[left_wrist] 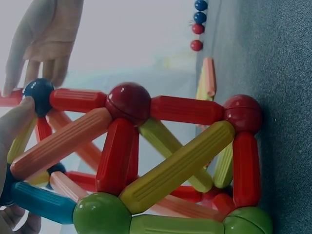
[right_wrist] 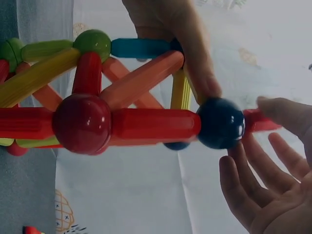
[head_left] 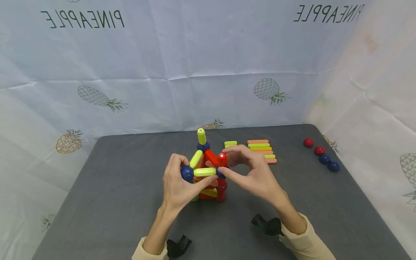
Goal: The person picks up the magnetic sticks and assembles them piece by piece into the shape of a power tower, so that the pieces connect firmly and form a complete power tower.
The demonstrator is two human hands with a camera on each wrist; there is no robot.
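Note:
A tower of magnetic sticks and balls stands on the table, with red, green and blue balls at its joints. My left hand grips its top, fingers round the left blue ball and thumb against the right blue ball. Between these two balls runs a yellow-green stick. My right hand pinches a red magnetic stick that stands upright on the right blue ball. At the back top corner, another yellow-green stick rises from a blue ball.
Loose orange, yellow and green sticks lie in rows behind the right hand. Red balls and blue balls line the right side of the grey table. A pineapple-print cloth hangs behind.

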